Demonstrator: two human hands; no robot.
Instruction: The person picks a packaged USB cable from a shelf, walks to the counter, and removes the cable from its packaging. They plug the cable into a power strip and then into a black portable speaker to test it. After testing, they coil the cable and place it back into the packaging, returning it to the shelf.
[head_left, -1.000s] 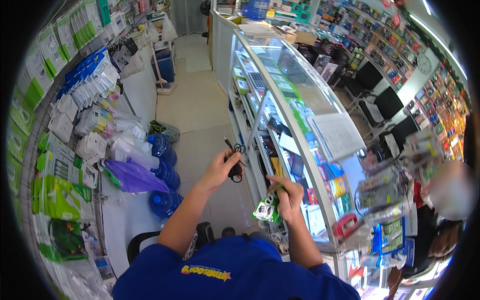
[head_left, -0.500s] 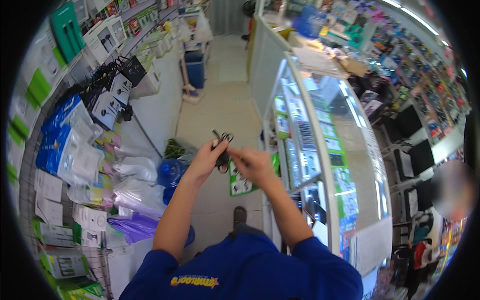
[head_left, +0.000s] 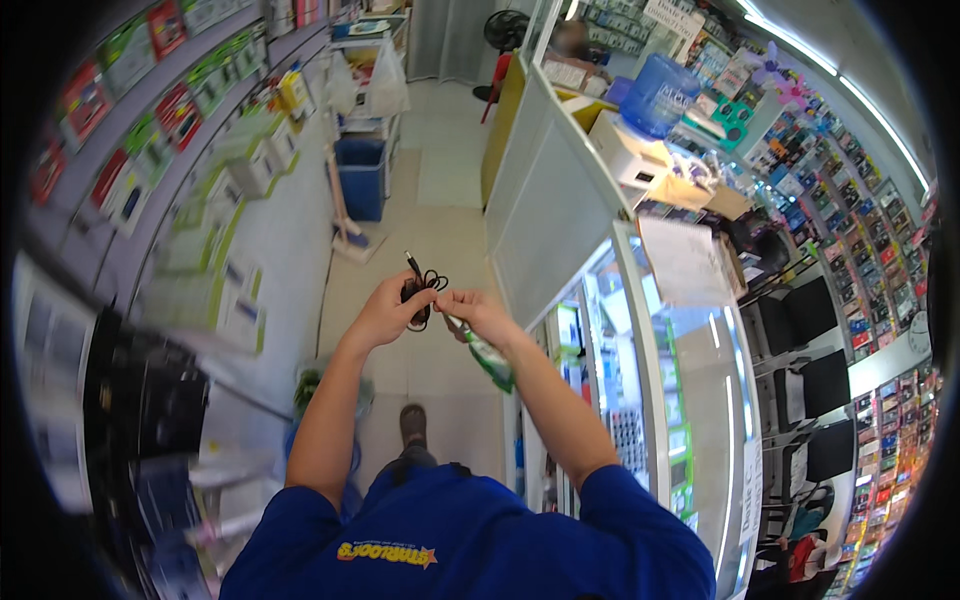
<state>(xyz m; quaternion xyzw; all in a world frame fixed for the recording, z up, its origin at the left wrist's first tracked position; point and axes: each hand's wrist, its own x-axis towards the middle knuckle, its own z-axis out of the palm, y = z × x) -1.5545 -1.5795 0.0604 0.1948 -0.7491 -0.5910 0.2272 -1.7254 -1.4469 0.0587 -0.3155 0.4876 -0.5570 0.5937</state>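
A coiled black cable (head_left: 430, 283) with a plug at its end is gripped in my left hand (head_left: 383, 315), its loops standing up past the fingers. My right hand (head_left: 484, 314) meets the left one at the coil, thumb and finger pinched together. Hanging from the right hand, beside the wrist, is a green and white packet (head_left: 490, 361), seen nearly edge-on. Whether the right fingertips also pinch part of the cable is hidden.
Stacked boxes (head_left: 215, 300) and wall shelves line the left side. A glass display counter (head_left: 640, 370) runs along my right, with a blue water jug (head_left: 660, 95) farther back. Ahead in the aisle stand a blue bin (head_left: 359, 180) and a broom (head_left: 345, 215). Black chairs (head_left: 800, 310) stand beyond the counter.
My view has moved forward along the aisle, and one foot has stepped ahead. The hands have come closer together at the cable. The packet has turned from face-on to nearly edge-on.
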